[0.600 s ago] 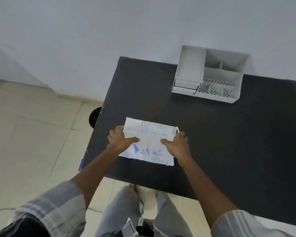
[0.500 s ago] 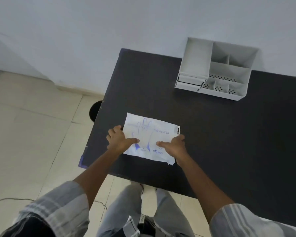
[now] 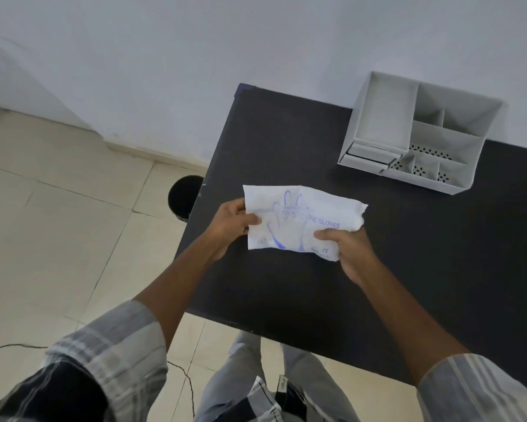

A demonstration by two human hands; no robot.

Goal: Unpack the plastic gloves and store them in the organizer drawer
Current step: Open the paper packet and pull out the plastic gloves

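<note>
The person holds a white packet of gloves (image 3: 298, 222) with both hands above the dark surface (image 3: 408, 254). The left hand (image 3: 230, 225) is closed on the left edge of the packet, with the thumb on top of it and the fingers under it. The right hand (image 3: 346, 249) is closed on the lower right corner, also with the thumb on the printed side. The packet is flat but a little wrinkled, and its right edge looks torn or crumpled. On it there is a blue drawing of hands and the word "GLOVES". I cannot tell if the packet touches the surface or is lifted from it.

The grey organizer (image 3: 420, 132) stands at the far right of the surface, next to the wall (image 3: 195, 56), well apart from the packet. Its small drawer (image 3: 370, 155) is at the lower left front and looks pulled out only slightly. The other compartments are open at the top.
</note>
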